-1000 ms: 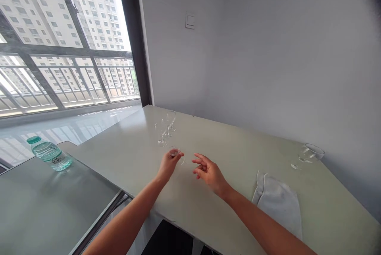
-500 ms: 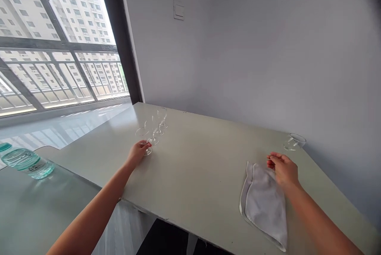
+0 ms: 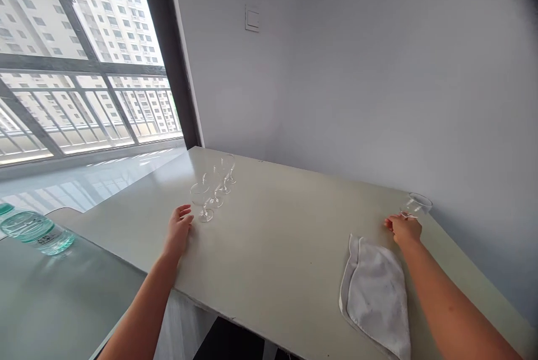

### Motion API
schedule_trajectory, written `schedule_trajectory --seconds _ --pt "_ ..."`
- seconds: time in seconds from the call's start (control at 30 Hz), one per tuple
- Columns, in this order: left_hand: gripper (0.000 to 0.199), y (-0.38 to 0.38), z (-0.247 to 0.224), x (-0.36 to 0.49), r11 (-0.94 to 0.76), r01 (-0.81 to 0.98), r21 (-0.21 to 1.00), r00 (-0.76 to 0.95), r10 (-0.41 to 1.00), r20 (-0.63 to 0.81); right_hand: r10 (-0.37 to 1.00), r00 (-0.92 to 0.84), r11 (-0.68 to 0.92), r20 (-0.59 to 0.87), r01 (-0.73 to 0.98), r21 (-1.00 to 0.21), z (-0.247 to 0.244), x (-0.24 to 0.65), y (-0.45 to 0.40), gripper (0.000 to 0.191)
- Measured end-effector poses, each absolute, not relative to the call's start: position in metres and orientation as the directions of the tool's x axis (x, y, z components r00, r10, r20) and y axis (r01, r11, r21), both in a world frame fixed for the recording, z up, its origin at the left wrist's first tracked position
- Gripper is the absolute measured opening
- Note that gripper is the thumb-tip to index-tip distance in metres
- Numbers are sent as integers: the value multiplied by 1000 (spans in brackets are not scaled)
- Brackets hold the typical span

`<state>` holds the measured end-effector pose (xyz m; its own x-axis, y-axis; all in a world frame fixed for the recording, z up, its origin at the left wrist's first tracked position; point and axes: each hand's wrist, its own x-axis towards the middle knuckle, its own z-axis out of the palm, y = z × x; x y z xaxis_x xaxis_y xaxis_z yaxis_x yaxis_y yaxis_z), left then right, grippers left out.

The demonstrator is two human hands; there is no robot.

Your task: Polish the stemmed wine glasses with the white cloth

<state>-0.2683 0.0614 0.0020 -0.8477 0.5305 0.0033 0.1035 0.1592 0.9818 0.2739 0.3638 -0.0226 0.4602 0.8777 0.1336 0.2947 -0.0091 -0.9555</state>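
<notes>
A row of several clear stemmed glasses stands upright on the left of the table; the nearest stemmed glass (image 3: 200, 196) is just right of my left hand (image 3: 180, 231). That hand is empty, its fingers apart and loosely bent, and a small gap separates it from the glass foot. My right hand (image 3: 406, 229) reaches to a clear glass (image 3: 418, 203) at the table's right edge. Its fingers are curled together at the lower near side of this glass and hide part of it. A folded grey cloth (image 3: 376, 292) lies just left of my right forearm.
The pale table (image 3: 269, 236) runs back to a grey wall. A clear plastic bottle (image 3: 37, 231) with a green cap lies on a lower glassy surface at left. Beyond is a large window (image 3: 84, 63). The table's front edge drops off near my body.
My left hand has let go of the nearest stemmed glass and drawn back to the left. My right hand has moved forward from above the cloth to the glass at right.
</notes>
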Motion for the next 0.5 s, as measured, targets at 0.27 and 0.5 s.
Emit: schedule_trajectory --seconds 0.27,0.5 --pt "28 41 16 -208 20 203 979 -893 415 176 938 343 -15 57 203 -979 -1 201 334 13" --pt "31 68 46 -122 -38 120 992 -405 911 83 932 -321 189 169 34 -981 45 78 208 36"
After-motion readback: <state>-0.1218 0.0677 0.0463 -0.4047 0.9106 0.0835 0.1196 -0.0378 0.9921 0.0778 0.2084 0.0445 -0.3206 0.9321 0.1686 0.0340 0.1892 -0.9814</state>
